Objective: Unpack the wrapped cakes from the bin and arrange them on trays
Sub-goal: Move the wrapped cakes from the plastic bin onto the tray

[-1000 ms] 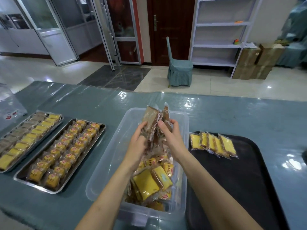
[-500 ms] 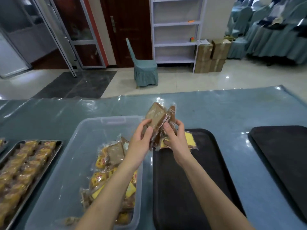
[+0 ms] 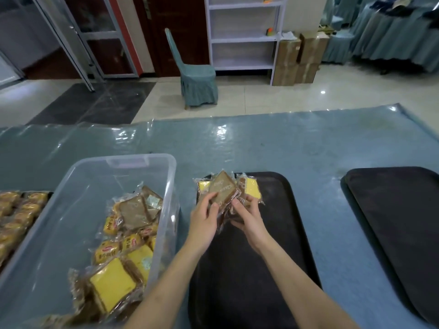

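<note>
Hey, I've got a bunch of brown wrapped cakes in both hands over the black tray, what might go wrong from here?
1. The left hand and right hand hold several slippery brown wrapped cakes at once; one may slide out onto the black tray.
2. The yellow cakes already stand close behind them, so setting the bundle down could knock that row askew.
3. The clear bin sits close beside the tray; the left forearm may bump it.
</note>
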A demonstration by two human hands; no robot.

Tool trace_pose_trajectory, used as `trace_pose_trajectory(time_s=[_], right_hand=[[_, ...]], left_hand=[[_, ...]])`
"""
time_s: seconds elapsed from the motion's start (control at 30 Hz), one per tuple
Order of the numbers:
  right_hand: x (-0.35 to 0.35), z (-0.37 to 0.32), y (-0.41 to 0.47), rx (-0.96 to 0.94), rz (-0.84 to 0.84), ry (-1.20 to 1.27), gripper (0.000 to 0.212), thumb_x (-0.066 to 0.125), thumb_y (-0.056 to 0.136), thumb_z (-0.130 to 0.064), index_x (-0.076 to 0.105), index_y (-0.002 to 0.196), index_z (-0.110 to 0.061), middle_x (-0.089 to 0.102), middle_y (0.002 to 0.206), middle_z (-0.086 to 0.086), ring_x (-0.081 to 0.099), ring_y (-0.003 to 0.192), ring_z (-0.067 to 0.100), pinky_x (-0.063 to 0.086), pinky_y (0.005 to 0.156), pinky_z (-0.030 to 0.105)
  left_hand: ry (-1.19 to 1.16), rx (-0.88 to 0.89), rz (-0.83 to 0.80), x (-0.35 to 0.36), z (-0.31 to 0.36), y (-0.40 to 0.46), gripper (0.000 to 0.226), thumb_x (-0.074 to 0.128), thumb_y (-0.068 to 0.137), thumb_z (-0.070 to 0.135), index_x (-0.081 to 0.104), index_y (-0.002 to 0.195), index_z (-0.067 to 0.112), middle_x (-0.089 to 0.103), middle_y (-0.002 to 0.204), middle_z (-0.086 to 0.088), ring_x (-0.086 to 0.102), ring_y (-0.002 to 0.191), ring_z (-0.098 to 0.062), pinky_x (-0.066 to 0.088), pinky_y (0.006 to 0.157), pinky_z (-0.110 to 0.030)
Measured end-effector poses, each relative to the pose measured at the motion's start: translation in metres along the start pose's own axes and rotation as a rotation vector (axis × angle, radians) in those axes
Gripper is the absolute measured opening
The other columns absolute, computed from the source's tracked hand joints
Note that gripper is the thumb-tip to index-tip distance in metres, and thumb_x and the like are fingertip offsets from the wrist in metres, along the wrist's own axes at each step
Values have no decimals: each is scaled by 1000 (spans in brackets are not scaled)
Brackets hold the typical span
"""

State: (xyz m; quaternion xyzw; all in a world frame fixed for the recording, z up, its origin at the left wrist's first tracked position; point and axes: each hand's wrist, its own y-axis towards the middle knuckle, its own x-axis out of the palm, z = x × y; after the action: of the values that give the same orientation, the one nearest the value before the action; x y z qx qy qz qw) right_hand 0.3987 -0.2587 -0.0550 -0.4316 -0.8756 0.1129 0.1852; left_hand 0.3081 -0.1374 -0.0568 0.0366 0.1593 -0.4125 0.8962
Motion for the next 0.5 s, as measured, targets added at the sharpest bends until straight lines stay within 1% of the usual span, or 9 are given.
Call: trace_pose_trajectory(time_s=[0.07, 0.13, 0.2, 0.23, 0.3, 0.33, 0.43, 0.47, 0.5], right_hand=[[-5, 15, 9, 59, -26, -26, 61, 75, 90, -52, 43, 138, -33, 64, 140, 0, 62, 129, 19, 47, 112, 51], [-11, 29, 19, 130, -43, -41, 49, 69, 98, -44, 43, 139, -32, 62, 141, 2, 61, 129, 22, 46, 113, 51], [-18, 42, 30, 206, -51, -72, 45, 62, 104, -32, 40, 143, -31, 61, 140, 2, 60, 127, 23, 46, 110, 47], [-20, 47, 33, 237, -48, -95, 46, 60, 105, -26, 39, 146, -30, 61, 139, 2, 60, 126, 22, 49, 105, 42], [-29, 55, 37, 268, -26, -126, 49, 57, 106, -17, 38, 149, -29, 60, 139, 1, 61, 124, 20, 54, 95, 34], [-33, 58, 40, 271, -9, -154, 48, 56, 105, -17, 39, 149, -29, 61, 139, 1, 62, 124, 19, 55, 95, 35], [-45, 60, 47, 267, 41, -291, 51, 62, 100, -25, 47, 149, -25, 64, 135, -2, 64, 121, 17, 51, 110, 45], [-49, 59, 48, 256, 55, -343, 53, 65, 96, -27, 50, 147, -26, 65, 132, -3, 64, 119, 18, 50, 110, 47], [-52, 60, 49, 236, 69, -393, 56, 68, 90, -29, 53, 143, -30, 63, 130, -3, 64, 117, 19, 51, 110, 47]], left_hand=[[31, -48, -2, 6, -23, 6, 31, 45, 109, 33, 55, 134, 48, 56, 144, 12, 54, 129, -2, 47, 112, -36], [114, -107, 6, 16, -41, 12, 32, 43, 107, 36, 53, 133, 52, 49, 152, 11, 45, 140, -12, 38, 119, -46], [228, -171, -11, 26, -54, 12, 35, 43, 108, 30, 51, 138, 45, 40, 159, 10, 33, 146, -19, 28, 124, -44], [276, -195, -30, 30, -59, 10, 37, 44, 108, 26, 50, 140, 42, 37, 162, 8, 31, 147, -22, 26, 123, -42], [344, -215, -79, 36, -69, 5, 40, 44, 108, 26, 46, 145, 40, 30, 167, 8, 26, 149, -26, 22, 123, -43], [370, -216, -94, 37, -74, 4, 41, 44, 108, 27, 44, 147, 41, 24, 169, 8, 22, 152, -28, 20, 124, -45], [435, -225, -119, 41, -79, 7, 44, 45, 108, 29, 42, 151, 42, 10, 173, 9, 15, 155, -32, 20, 125, -51], [459, -217, -121, 42, -81, 6, 44, 47, 108, 29, 42, 150, 42, 9, 173, 10, 16, 154, -33, 22, 124, -53], [484, -208, -123, 43, -83, 4, 44, 48, 107, 28, 43, 149, 42, 9, 173, 10, 17, 154, -33, 24, 124, -54]])
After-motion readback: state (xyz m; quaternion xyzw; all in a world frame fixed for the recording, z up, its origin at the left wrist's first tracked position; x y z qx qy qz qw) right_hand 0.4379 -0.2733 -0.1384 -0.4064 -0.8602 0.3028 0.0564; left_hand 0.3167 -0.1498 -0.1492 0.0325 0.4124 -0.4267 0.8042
